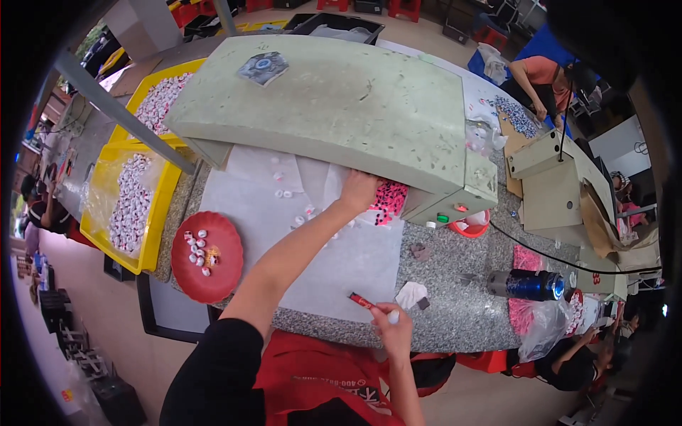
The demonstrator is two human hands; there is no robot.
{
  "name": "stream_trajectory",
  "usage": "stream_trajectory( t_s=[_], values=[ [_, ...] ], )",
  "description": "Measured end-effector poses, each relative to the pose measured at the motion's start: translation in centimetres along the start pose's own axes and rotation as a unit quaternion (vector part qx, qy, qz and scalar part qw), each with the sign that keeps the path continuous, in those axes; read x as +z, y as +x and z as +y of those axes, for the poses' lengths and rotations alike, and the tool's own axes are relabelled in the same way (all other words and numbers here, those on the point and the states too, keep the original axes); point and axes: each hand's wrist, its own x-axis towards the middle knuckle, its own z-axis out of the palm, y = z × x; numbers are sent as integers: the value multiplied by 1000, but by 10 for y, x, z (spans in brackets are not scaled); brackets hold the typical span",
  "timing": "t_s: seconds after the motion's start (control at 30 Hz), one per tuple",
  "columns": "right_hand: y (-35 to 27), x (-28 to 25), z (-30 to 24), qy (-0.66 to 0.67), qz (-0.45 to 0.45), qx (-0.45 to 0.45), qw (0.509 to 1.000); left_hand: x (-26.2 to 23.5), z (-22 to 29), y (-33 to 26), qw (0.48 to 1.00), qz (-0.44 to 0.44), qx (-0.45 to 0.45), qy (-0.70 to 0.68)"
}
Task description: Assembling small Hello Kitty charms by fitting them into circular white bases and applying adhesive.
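Left hand: the left hand (357, 192) reaches far across the bench, fingers curled down onto a pink sheet dotted with small dark pieces (389, 201), at the mouth of the machine; whether it grips the sheet or only presses on it, I cannot tell.
Right hand: the right hand (390, 323) sits near the body at the bench's near edge, fingers clenched around a thin red stick-shaped tool (363, 301) that points up and to the left, with a small white piece at the fingertips.
Pink sheet: it lies under the low front edge of the large pale green machine housing (334, 99), right of the white paper sheet (284, 213) spread on the speckled grey stone bench (462, 312).
Left side: a round red plastic plate (220, 273) holds a few small white and red pieces; farther left, two yellow plastic trays (99, 206) are full of the same pieces.
Right side: a shiny blue metal cylinder (526, 285) lies on its side, with a clear plastic bag (543, 323) just near it.
Loose pieces: several small white pieces (284, 193) lie scattered on the paper, left of the reaching hand.
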Motion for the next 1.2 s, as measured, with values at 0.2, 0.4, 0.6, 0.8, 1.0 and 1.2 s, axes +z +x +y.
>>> stream_trajectory(
  t_s=[0.2, 0.4, 0.6, 0.8, 1.0, 1.2],
  values=[
    [-24, -42, 25, 99, 32, 53, 993, 128, -61, 63, 990, 132, 19, 47],
    [-4, -84, 18, 87, 51, 75, 992, 152, -88, 66, 992, 111, 52, 25],
    [23, -93, -8, 42, 7, 38, 998, 111, -117, 78, 990, 122, 42, -51],
    [23, -71, -24, 28, -47, 6, 998, 77, -110, 67, 978, 157, 41, -131],
    [27, -66, -7, -43, -56, -12, 997, 18, 37, -29, 976, 134, -102, -138],
    [26, -50, -1, -83, -82, -83, 990, 33, 63, -138, 999, 13, -22, -41]
  ],
)
